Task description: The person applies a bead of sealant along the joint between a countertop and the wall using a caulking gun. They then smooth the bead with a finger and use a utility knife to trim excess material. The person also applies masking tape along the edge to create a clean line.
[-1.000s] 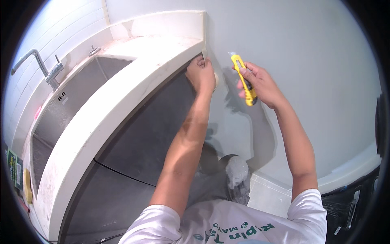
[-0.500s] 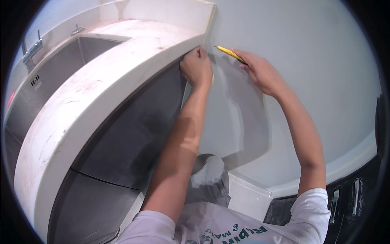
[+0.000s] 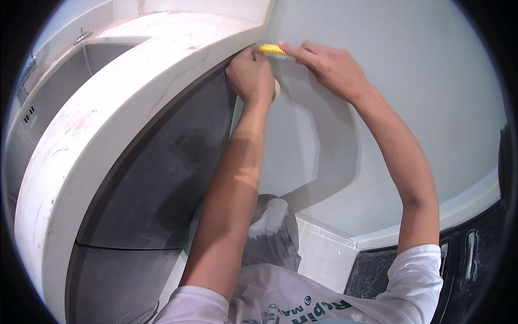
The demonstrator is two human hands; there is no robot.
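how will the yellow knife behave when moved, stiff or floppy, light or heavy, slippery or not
The yellow knife is probably stiff, as its handle looks straight in the right hand. It is likely light, being slim. Its ridged edge should make it less slippery.

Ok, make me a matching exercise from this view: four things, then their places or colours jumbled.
1. Utility knife
2. Left hand
3. Cabinet front
4. Sink

A. Dark grey
B. Set into the countertop, at the picture's left
C. Yellow, in the right hand
D. Close to the countertop's front edge, fingers curled

Pairs: 1-C, 2-D, 3-A, 4-B
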